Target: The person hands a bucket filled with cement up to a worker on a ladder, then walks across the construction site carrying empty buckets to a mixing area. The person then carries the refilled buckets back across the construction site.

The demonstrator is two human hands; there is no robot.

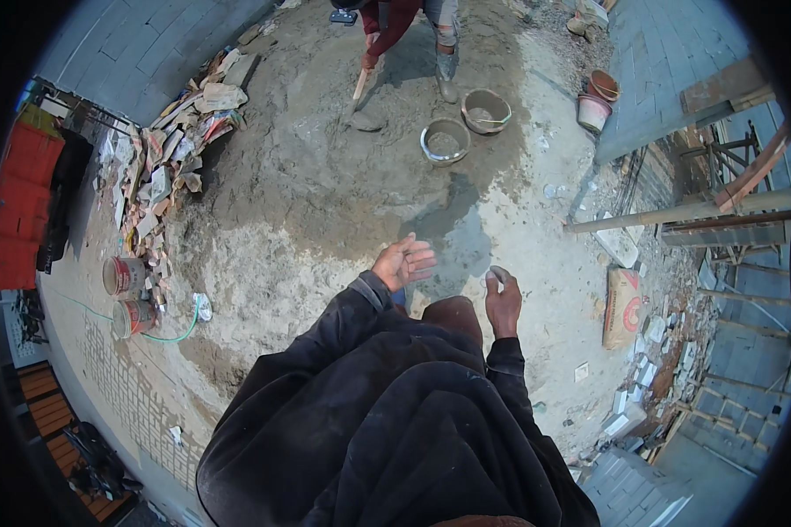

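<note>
Palm up and fingers stretched, my left hand (404,262) is held out in front of my body with nothing in it. My right hand (503,303) is beside it, seen from the back, its fingers curled in toward the thumb. No object shows in it. Both hands are in the air, touching nothing. Beyond them on the ground stand two buckets of grey contents: a nearer bucket (445,142) and a farther bucket (486,111). Past these, another person in a dark red sleeve (395,31) grips a wooden-handled tool (360,88), its head in the wet grey mix (308,123).
Rubble and torn packaging (163,167) lie along the left. Two paint pails (125,276) stand near a green hose (180,335). At right are a paper sack (622,307), a bamboo pole (685,211), broken blocks (628,408) and stacked pails (594,111) by the grey block wall (659,53).
</note>
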